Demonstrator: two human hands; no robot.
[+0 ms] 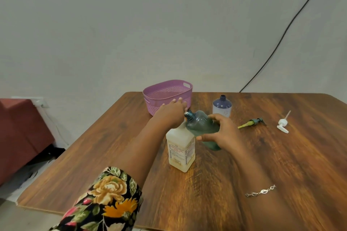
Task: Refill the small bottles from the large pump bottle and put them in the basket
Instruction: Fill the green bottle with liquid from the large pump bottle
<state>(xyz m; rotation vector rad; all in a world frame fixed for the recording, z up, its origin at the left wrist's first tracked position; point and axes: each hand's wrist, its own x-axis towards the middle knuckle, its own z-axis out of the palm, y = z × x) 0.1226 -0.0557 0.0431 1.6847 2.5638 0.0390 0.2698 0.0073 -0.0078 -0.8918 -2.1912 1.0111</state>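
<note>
Left hand [171, 112]: we see straight fingers pressing the pump bottle [181, 150].
Right hand [223, 133]: grips green bottle [201, 126], neck tilted toward table's far-left corner.

Wooden table [281, 155], brown grain top. Purple basket [154, 107] sat at the far edge. Large pump bottle [180, 152] stood upright near the centre. Uncapped blue small bottle [222, 106] stood right of the basket. Green pump head [252, 123] and white pump head [282, 125] lay flat further right, apart.

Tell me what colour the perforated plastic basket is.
Lilac purple; the perforated plastic basket shows clearly in the head view.
</note>
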